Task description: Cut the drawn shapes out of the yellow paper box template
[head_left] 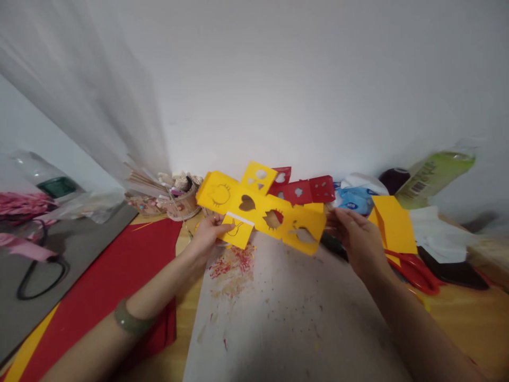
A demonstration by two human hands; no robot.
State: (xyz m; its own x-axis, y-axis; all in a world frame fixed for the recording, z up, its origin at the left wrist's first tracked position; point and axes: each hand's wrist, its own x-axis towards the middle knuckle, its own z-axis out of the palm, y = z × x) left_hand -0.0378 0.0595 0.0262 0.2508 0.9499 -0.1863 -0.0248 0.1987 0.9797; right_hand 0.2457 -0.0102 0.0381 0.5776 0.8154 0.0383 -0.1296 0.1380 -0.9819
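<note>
A flat, cross-shaped yellow card box template [260,204] is held up in front of me. It has a heart, an apple-like shape, a spiky round shape and smaller shapes cut through it, and drawn outlines on some panels. My left hand [209,236] is closed on its lower flap, thumb on top, beside a white strip along the fold. At the template's right end, my right hand [353,233] has its fingers pinched at the edge; the exact contact is blurred. Behind it, a red card template [304,190] with similar cut-outs leans near the wall.
Below lies a grey board [290,318] with red and yellow scraps. Red card [135,270] is at left, near decorated pots [181,204] of sticks. At right are red-handled scissors [419,270], folded yellow card [393,223], a blue packet [353,197] and a green liquid bottle [437,172].
</note>
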